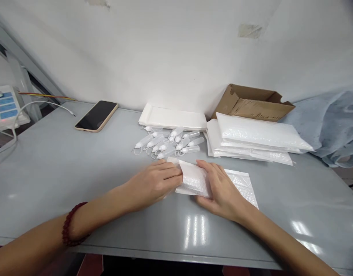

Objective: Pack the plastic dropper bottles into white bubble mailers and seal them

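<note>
A white bubble mailer (193, 179) is held just above the table, its mouth facing left. My right hand (218, 188) is wrapped round its right part, thumb below and fingers above. At the mouth, my left hand (157, 179) has its fingers curled together, and the fingertips are hidden by the mailer's edge. Whatever those fingers hold cannot be made out. Just beyond the hands lies a loose heap of small clear plastic dropper bottles (166, 143) with white tips and looped caps.
Flat white mailers (173, 118) are stacked behind the bottles. Puffed bubble mailers (259, 134) form a pile to the right, before an open cardboard box (257, 107). A phone (97, 116) lies left on the grey table (64, 168). Grey-blue cloth (332, 122) hangs at right.
</note>
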The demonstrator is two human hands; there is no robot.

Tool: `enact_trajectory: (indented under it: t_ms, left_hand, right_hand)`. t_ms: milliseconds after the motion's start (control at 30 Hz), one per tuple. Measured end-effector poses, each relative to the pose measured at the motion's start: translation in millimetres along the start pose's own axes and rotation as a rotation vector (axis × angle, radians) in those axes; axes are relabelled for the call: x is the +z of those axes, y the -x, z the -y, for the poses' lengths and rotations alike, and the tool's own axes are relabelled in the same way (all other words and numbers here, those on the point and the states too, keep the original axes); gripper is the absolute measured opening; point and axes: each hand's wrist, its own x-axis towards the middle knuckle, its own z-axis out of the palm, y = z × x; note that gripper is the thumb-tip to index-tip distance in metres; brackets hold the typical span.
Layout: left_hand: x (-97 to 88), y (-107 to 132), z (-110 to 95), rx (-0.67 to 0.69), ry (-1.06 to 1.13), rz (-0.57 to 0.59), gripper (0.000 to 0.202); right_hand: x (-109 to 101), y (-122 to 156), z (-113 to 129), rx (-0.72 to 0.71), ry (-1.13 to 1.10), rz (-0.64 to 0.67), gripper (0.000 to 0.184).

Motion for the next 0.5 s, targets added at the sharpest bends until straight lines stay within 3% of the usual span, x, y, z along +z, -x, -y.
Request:
enact_trajectory:
  t_ms: [67,133,267,333,500]
  left_hand:
    - [-5.0,1.3,3.6,-0.088,0.234,-0.051,0.02]
    - [-12.0,3.6,11.9,-0.244,0.324,-0.142,0.02]
    - [-17.1,7.3,35.4,-0.527,0.171,-0.294,0.018]
    - [-10.6,6.1,44.7,-0.569,0.107,-0.23,0.03]
    - [13.7,-1.9,51.2,-0.59,0.057,0.089,0.046]
  right_hand:
    - [-1.5,0.5,-0.5,0.011,-0.003,-0.002,0.071]
    - [-2.9,0.9,-1.5,0.026,0.001,-0.006,0.071]
    - [-2.5,1.3,-3.4,0.065,0.014,-0.01,0.069]
    - [-0.9,0.7,-3.8,0.066,0.019,-0.006,0.068]
    - [1.6,-0.5,-3.5,0.048,0.02,0.003,0.066]
